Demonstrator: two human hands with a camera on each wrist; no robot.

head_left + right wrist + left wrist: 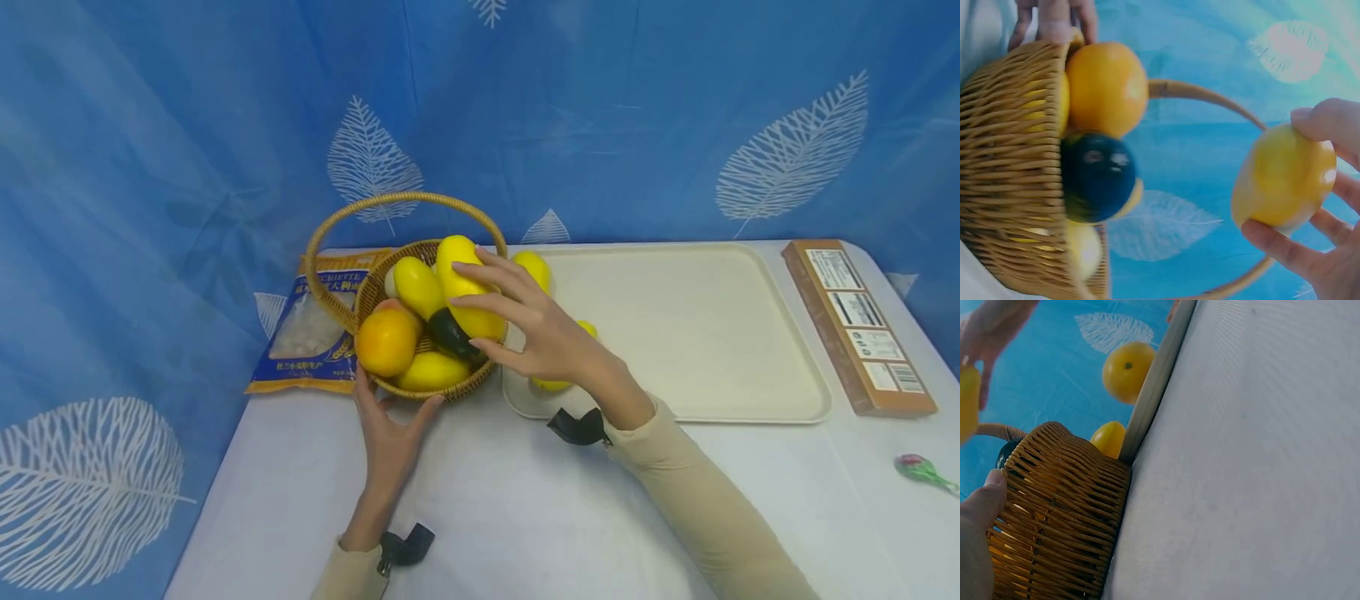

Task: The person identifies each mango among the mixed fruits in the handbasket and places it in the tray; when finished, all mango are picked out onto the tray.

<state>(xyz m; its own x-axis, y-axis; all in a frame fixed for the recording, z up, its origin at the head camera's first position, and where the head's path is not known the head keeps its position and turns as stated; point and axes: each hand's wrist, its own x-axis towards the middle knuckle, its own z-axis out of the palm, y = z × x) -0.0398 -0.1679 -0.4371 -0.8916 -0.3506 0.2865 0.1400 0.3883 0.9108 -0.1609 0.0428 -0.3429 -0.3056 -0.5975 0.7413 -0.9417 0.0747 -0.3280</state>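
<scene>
1. At the far left, a blue-and-yellow plastic bag (311, 333) of pale pieces lay partly behind the basket.
2. The left hand (392, 429) gripped the basket's near rim, thumb and fingers parted around its edge.
3. The brown woven wicker basket (1060, 512), with an arched handle (405, 197), held a round orange fruit (386, 342), a yellow oval one (418, 285), a long yellow one (435, 372) and a glossy dark-green one (453, 332). It looked light and slightly springy; the rim or handle seemed its best hold.
4. A smooth, glossy yellow oval fruit (1282, 175) was above the basket's right side. It looked light, stiff and rather slippery, probably not fragile; a grasp around its broad middle seemed safest.
5. The right hand (543, 329) held that fruit, thumb and fingertips spread about its width.
6. The cream rectangular tray (697, 333) bore a yellow fruit (534, 268) at its far left corner and another (553, 385), partly hidden by the right hand, nearer the front.
</scene>
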